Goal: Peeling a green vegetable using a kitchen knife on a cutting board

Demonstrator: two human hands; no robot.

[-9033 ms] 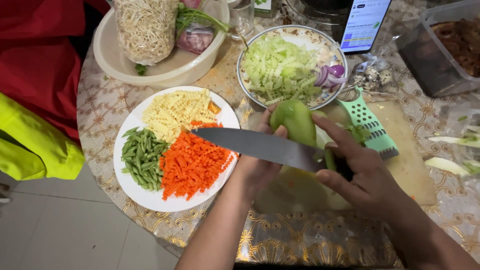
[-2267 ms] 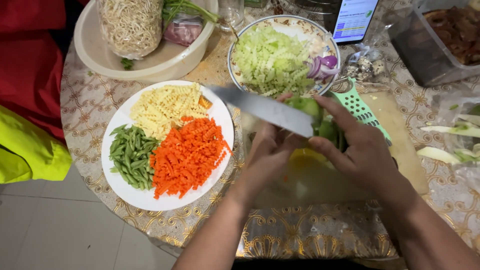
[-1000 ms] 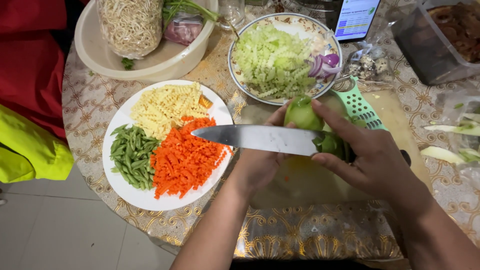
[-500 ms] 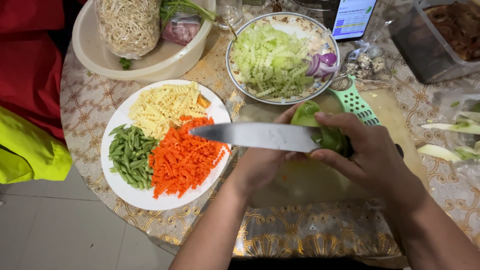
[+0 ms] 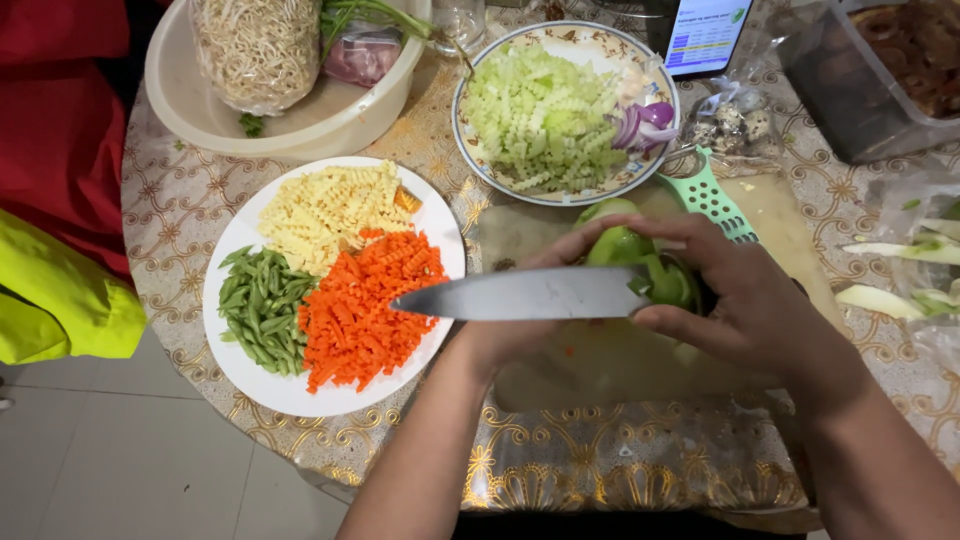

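Green fruit [image 5: 622, 243] cupped in left hand [image 5: 520, 335], over the counter [image 5: 620, 450].
Right hand [image 5: 745, 300] clamps the knife [image 5: 520, 294]; blade lies crosswise, tip pointing left.

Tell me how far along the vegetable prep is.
Done: crinkle-cut carrot, yellow pieces and green beans are piled on the white plate; pale green pieces fill the patterned plate. In hand: the left hand holds a green vegetable; the right hand works the knife on it. Left: that vegetable is uncut.
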